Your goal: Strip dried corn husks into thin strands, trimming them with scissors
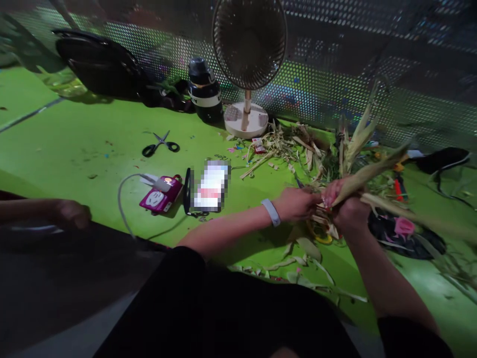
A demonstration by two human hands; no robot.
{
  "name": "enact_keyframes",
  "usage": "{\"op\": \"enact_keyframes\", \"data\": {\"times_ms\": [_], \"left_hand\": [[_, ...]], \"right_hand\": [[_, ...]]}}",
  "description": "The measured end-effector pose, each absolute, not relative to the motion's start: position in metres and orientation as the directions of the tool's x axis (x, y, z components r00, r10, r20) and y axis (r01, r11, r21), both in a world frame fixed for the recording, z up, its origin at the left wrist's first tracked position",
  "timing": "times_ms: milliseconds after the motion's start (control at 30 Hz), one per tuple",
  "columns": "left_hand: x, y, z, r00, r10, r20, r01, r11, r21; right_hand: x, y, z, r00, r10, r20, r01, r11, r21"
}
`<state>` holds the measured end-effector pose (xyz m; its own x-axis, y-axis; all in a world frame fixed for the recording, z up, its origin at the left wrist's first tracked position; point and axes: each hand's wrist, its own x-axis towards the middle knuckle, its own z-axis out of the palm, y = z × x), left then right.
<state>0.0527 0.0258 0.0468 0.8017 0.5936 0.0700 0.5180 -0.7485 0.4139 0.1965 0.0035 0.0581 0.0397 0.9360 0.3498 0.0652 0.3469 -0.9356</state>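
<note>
My right hand point(350, 211) is closed around a long, pale, dry corn husk point(372, 171) that slants up to the right. My left hand point(298, 203), with a pale band on its wrist, is closed against my right fingers at the lower end of the husk. Its fingertips are partly hidden and a little blurred. Behind both hands, more dry husks point(359, 136) stand up from a heap of leafy scraps. Beneath them a yellow ring-shaped thing point(323, 238) shows in part. Curled husk strips point(309, 261) lie on the green table in front of my hands.
A fan point(248, 119), a dark bottle point(204, 94) and a black bag point(99, 64) line the perforated back panel. Scissors point(161, 143), a purple power adapter point(161, 194) with a cable and a lit phone point(212, 186) lie leftward. Another person's hand point(72, 214) is at far left.
</note>
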Motion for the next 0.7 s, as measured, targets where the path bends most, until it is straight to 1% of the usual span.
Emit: {"op": "enact_keyframes", "data": {"times_ms": [33, 67, 133, 200, 233, 267, 300, 367, 400, 433, 467, 500, 567, 600, 633, 667, 700], "left_hand": [[0.053, 0.024, 0.049, 0.811, 0.582, 0.057, 0.518, -0.76, 0.393], [0.052, 0.023, 0.051, 0.826, 0.563, 0.042, 0.511, -0.777, 0.368], [0.05, 0.021, 0.055, 0.863, 0.506, 0.014, 0.474, -0.818, 0.325], [0.047, 0.021, 0.057, 0.896, 0.445, 0.007, 0.418, -0.848, 0.326], [0.046, 0.022, 0.058, 0.909, 0.416, 0.018, 0.382, -0.85, 0.362], [0.045, 0.023, 0.058, 0.923, 0.384, 0.035, 0.333, -0.838, 0.432], [0.044, 0.024, 0.056, 0.933, 0.355, 0.06, 0.272, -0.805, 0.528], [0.045, 0.027, 0.052, 0.946, 0.302, 0.115, 0.13, -0.681, 0.721], [0.045, 0.028, 0.048, 0.948, 0.29, 0.133, 0.082, -0.625, 0.776], [0.046, 0.029, 0.045, 0.947, 0.29, 0.139, 0.07, -0.607, 0.792], [0.048, 0.03, 0.041, 0.942, 0.305, 0.141, 0.092, -0.637, 0.766], [0.049, 0.031, 0.037, 0.934, 0.327, 0.147, 0.136, -0.703, 0.698], [0.052, 0.033, 0.03, 0.913, 0.355, 0.2, 0.223, -0.845, 0.485], [0.053, 0.034, 0.028, 0.907, 0.344, 0.241, 0.236, -0.892, 0.385], [0.054, 0.035, 0.026, 0.906, 0.317, 0.282, 0.226, -0.923, 0.31], [0.055, 0.036, 0.025, 0.906, 0.281, 0.316, 0.201, -0.944, 0.264], [0.055, 0.036, 0.024, 0.907, 0.247, 0.342, 0.168, -0.955, 0.243]], "right_hand": [[0.196, 0.004, 0.06, 0.047, 0.94, 0.337, -0.007, 0.338, -0.941], [0.197, 0.005, 0.062, 0.005, 0.955, 0.297, -0.061, 0.296, -0.953], [0.198, 0.006, 0.066, -0.115, 0.978, 0.171, -0.147, 0.154, -0.977], [0.2, 0.005, 0.071, -0.228, 0.972, 0.049, -0.211, 0.0, -0.978], [0.201, 0.004, 0.074, -0.258, 0.966, 0.015, -0.234, -0.048, -0.971], [0.202, 0.001, 0.078, -0.269, 0.963, 0.002, -0.264, -0.072, -0.962], [0.203, -0.001, 0.082, -0.272, 0.962, 0.008, -0.296, -0.076, -0.952], [0.205, -0.007, 0.089, -0.266, 0.963, 0.047, -0.348, -0.051, -0.936], [0.206, -0.01, 0.091, -0.269, 0.961, 0.062, -0.361, -0.04, -0.932], [0.206, -0.012, 0.093, -0.272, 0.96, 0.07, -0.365, -0.036, -0.93], [0.206, -0.013, 0.094, -0.273, 0.96, 0.066, -0.363, -0.039, -0.931], [0.205, -0.014, 0.095, -0.274, 0.96, 0.056, -0.359, -0.048, -0.932], [0.203, -0.014, 0.096, -0.291, 0.957, 0.023, -0.359, -0.086, -0.929], [0.203, -0.014, 0.096, -0.307, 0.952, 0.01, -0.364, -0.108, -0.925], [0.202, -0.015, 0.098, -0.333, 0.943, -0.001, -0.369, -0.131, -0.92], [0.201, -0.015, 0.099, -0.363, 0.932, -0.01, -0.37, -0.154, -0.916], [0.202, -0.017, 0.101, -0.383, 0.923, -0.017, -0.37, -0.171, -0.913]]}}
